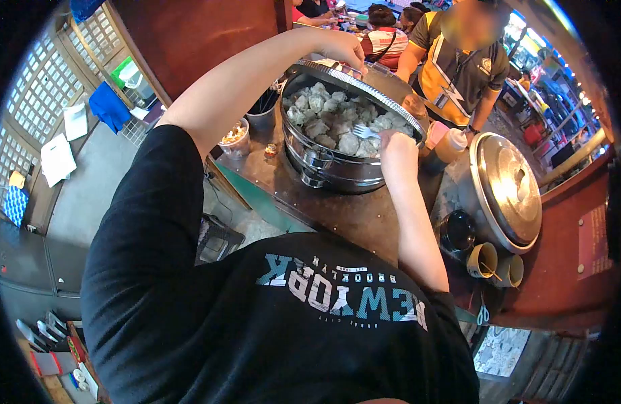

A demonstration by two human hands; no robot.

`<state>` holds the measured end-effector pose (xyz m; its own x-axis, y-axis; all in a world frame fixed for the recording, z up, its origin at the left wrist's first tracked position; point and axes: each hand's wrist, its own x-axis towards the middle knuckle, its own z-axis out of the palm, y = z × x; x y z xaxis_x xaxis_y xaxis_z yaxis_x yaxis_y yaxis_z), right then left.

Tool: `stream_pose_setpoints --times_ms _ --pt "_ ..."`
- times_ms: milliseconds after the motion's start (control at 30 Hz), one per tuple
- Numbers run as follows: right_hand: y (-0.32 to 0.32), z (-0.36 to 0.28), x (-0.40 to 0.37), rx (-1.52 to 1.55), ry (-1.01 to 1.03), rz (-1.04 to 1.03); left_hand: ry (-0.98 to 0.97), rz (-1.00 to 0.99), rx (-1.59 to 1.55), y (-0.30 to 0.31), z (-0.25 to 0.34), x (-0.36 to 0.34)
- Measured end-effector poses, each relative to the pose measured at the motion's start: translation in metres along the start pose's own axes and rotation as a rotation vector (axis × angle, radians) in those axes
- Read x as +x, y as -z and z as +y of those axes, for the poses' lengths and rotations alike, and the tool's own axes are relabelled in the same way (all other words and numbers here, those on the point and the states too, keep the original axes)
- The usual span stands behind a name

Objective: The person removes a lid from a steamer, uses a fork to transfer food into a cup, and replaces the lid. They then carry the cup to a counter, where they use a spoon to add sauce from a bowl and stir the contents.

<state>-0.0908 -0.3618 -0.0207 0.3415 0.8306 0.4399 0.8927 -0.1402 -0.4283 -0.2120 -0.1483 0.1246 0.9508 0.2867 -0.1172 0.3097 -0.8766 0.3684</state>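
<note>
A large metal steamer pot (pixel 327 172) stands on the counter, filled with several pale dumplings (pixel 327 114). My left hand (pixel 344 47) reaches over the far side and grips the edge of the raised steamer lid (pixel 364 87), holding it tilted open behind the pot. At the pot's right rim, my right hand (pixel 397 147) holds a white plastic fork (pixel 364 131) with its tines among the dumplings. My black printed T-shirt fills the lower part of the view.
A second steamer with a closed shiny lid (pixel 509 188) sits to the right. Near it are a black bowl (pixel 456 232), two sauce cups (pixel 482 259), scissors (pixel 482 314) and a squeeze bottle (pixel 452 145). A person in a yellow-black shirt (pixel 459 71) stands across the counter.
</note>
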Motion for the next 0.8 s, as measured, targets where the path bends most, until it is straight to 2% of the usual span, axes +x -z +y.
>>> stream_pose_setpoints --times_ms 100,200,333,433,467,500,533,567,633,700,767,800 --pt "0.018 -0.014 -0.008 0.084 0.119 0.183 0.026 0.014 0.028 0.001 0.004 -0.002" --pt "-0.003 -0.010 -0.008 0.043 0.184 0.150 0.063 0.008 0.024 0.001 0.011 -0.006" --pt "0.005 0.001 -0.020 -0.076 0.200 -0.034 0.017 -0.007 0.045 0.000 0.002 0.000" --pt "0.062 -0.004 -0.047 0.092 0.183 0.168 0.008 -0.019 0.030 -0.007 -0.007 0.001" --pt "0.084 -0.002 -0.057 0.143 0.082 0.127 0.000 -0.003 0.034 -0.009 -0.005 -0.002" --pt "0.096 0.009 -0.067 0.328 -0.060 0.126 -0.003 0.016 0.037 -0.011 -0.004 -0.007" --pt "0.118 0.009 -0.074 0.368 -0.224 0.114 0.007 0.020 0.029 -0.015 -0.002 -0.012" --pt "0.140 0.014 -0.082 0.328 -0.295 0.125 0.018 0.021 -0.015 -0.017 0.006 -0.021" --pt "0.161 0.057 -0.101 0.365 -0.262 0.273 -0.003 -0.002 -0.047 -0.027 0.013 -0.034" --pt "0.181 0.074 -0.114 0.400 -0.399 0.379 0.046 -0.052 -0.051 -0.043 0.014 -0.042" --pt "0.195 0.070 -0.122 0.260 -0.497 0.418 0.001 -0.150 -0.056 -0.077 -0.020 -0.032" --pt "0.194 0.076 -0.126 0.272 -0.484 0.429 0.015 -0.140 -0.008 -0.085 -0.011 -0.041"
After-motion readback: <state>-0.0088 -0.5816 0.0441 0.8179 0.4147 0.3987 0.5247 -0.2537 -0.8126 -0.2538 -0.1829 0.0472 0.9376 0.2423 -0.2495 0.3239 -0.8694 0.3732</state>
